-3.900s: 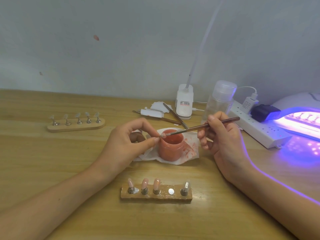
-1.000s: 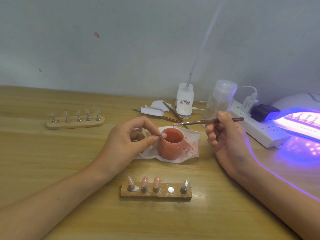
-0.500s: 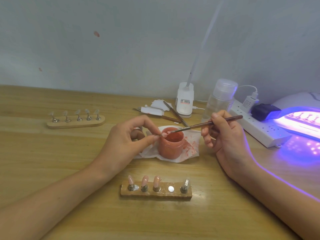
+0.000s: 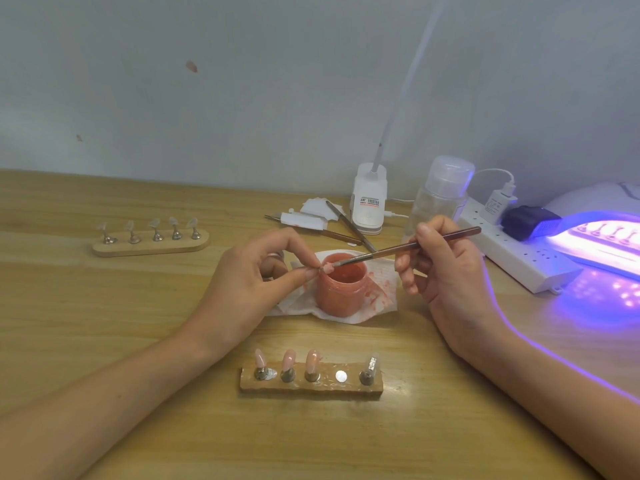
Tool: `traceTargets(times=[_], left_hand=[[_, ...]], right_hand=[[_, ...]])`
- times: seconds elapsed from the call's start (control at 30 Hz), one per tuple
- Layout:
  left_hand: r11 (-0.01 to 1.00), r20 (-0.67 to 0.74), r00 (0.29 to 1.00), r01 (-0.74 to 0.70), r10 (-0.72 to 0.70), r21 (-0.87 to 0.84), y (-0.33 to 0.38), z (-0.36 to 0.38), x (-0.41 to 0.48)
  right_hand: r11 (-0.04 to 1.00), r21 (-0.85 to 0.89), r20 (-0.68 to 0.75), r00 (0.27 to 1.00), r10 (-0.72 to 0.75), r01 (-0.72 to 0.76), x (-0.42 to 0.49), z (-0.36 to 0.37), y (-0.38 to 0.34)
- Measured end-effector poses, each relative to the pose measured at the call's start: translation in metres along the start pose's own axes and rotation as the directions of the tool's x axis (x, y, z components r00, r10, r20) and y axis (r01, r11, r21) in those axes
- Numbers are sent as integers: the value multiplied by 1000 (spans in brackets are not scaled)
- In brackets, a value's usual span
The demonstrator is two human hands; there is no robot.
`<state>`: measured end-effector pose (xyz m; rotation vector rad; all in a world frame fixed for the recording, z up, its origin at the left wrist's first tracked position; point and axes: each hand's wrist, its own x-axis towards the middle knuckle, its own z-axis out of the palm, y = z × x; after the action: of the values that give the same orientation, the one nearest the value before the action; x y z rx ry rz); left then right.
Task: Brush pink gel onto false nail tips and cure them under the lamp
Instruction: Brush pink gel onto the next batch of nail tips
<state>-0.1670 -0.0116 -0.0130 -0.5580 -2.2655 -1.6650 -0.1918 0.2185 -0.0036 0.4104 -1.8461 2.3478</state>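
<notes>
Right now your L hand [image 4: 249, 289] pinches a nail tip [image 4: 327, 268] btwn thumb & forefinger, just over the left rim of the pink gel jar [image 4: 343, 292]. Your R hand [image 4: 450, 275] grips the brush [image 4: 398, 251], bristles touching that tip. Jar sits on a stained tissue [image 4: 382, 294]; lit curing lamp [image 4: 599, 233] at far right.

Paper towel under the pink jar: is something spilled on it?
Yes. The paper towel under the gel jar is smeared with pink streaks, mostly on its right side. It looks like wiped gel, not a tipped jar: the jar stands upright.
</notes>
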Motion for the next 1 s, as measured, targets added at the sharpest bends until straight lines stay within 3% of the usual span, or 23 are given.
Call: traceTargets(times=[0.1,0.27,0.4,0.57,0.73,0.87,1.0], left_hand=[[1000,1,1000,2,-2,-17,1,1,0],[1000,4,1000,-12,12,2,1,0,0],[1000,-5,1000,-9,9,9,2,1,1],[1000,-7,1000,-13,13,12,2,1,1],[999,-6,1000,-17,17,36,1,1,2],[1000,-9,1000,-17,17,22,1,1,2],[1000,-12,1000,-9,9,2,1,2,2]], right_hand=[[1000,12,-48,999,12,-12,1,-1,-1],[999,40,19,1000,23,-24,-1,2,-1],[999,4,-59,997,43,-43,1,-1,-1],[999,41,23,1000,16,-16,-1,3,-1],[999,5,-64,997,33,-33,1,0,0],[999,34,30,1000,-1,0,0,2,0],[1000,-10,-37,999,21,-22,0,1,0]])
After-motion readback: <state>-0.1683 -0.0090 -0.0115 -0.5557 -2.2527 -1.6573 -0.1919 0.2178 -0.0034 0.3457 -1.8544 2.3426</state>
